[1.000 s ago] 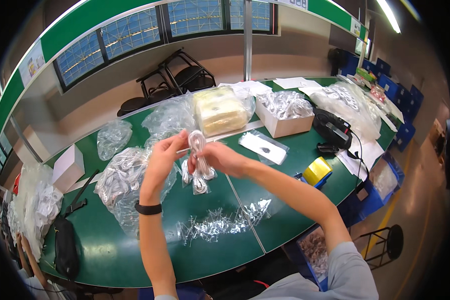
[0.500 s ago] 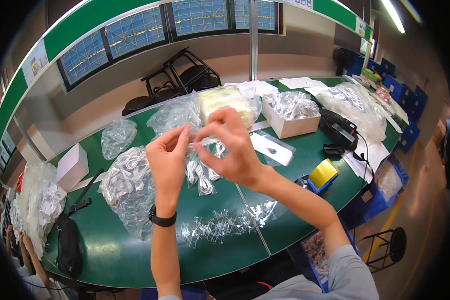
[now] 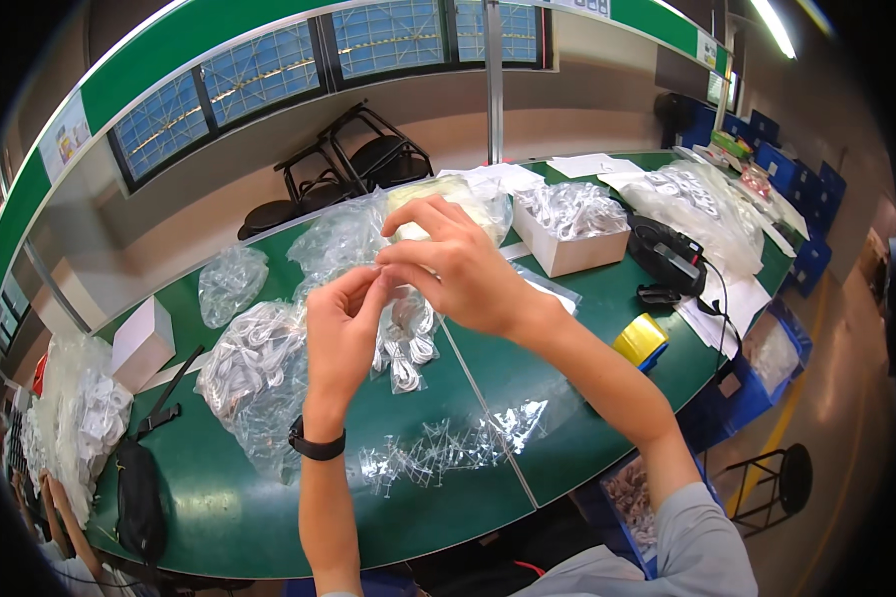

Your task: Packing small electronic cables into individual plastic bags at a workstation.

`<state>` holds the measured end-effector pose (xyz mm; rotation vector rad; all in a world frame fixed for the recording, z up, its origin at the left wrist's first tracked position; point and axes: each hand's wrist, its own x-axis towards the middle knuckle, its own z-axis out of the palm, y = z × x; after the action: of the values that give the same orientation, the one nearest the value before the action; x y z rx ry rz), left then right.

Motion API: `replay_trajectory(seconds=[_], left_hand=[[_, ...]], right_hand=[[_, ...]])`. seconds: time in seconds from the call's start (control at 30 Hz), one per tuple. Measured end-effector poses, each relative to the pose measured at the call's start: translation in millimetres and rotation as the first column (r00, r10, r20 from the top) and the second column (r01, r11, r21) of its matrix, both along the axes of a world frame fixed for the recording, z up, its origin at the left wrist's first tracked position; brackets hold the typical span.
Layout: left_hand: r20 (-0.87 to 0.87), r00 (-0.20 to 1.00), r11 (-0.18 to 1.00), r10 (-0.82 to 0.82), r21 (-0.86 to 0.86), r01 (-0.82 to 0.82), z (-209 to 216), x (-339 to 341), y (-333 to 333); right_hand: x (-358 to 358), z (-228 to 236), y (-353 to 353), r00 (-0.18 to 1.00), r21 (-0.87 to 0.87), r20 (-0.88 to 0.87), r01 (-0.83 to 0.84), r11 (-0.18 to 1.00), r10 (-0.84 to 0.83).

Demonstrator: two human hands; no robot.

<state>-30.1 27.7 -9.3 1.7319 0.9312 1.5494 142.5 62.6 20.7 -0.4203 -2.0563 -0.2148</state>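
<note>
Over the middle of the green table (image 3: 488, 368), my left hand (image 3: 336, 338) and my right hand (image 3: 463, 274) meet at the fingertips. Thumb and fingers of each are pinched together; whatever sits between them is too small to make out. Just below them lie bundled white cables (image 3: 406, 348) in small clear bags. A large clear bag of coiled white cables (image 3: 257, 353) rests beside my left wrist, which wears a black band. Nearer to me, thin clear plastic pieces with shiny strips (image 3: 433, 453) are scattered on the tabletop.
A white carton (image 3: 585, 254) of bagged white items stands at the back right, near a black device bag (image 3: 667, 254) with a cord. Yellow tape (image 3: 641, 340) is partly behind my right forearm. At left are a white box (image 3: 141, 338) and a black pouch (image 3: 141, 502). Another person's hands (image 3: 60, 507) show far left.
My right hand has come in toward my left, its fingertips now against the left ones. The view has shifted slightly, and my right forearm now covers part of the tape.
</note>
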Motion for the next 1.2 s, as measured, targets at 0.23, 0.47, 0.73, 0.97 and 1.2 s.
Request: replay_trajectory(seconds=[0.23, 0.47, 0.73, 0.97, 1.2], left_hand=[[-0.131, 0.991, 0.999, -0.025, 0.033, 0.029, 2.2, 1.8, -13.0], [-0.128, 0.979, 0.984, -0.161, -0.093, 0.15, 9.3, 14.3, -23.0], [-0.031, 0.996, 0.995, -0.081, -0.054, 0.079, 12.4, 8.1, -18.6], [-0.05, 0.995, 0.993, -0.083, -0.092, 0.079, 11.6, 0.9, -21.9], [-0.095, 0.987, 0.988, -0.129, -0.098, 0.12, 11.8, 6.7, -23.1]], right_hand=[[10.7, 1.8, 0.2, 0.993, 0.114, 0.107, -0.062, 0.992, 0.05], [28.2, -24.3, -7.9, 0.944, -0.288, -0.315, -0.194, 0.938, 0.098], [103.6, -64.5, -2.4, 0.612, -0.659, -0.715, -0.43, 0.617, -0.336], [106.2, -140.5, -75.6, 0.881, -0.115, 0.327, 0.395, 0.911, -0.341], [105.9, -181.6, -114.0, 0.784, -0.104, 0.485, 0.491, 0.865, -0.387]])
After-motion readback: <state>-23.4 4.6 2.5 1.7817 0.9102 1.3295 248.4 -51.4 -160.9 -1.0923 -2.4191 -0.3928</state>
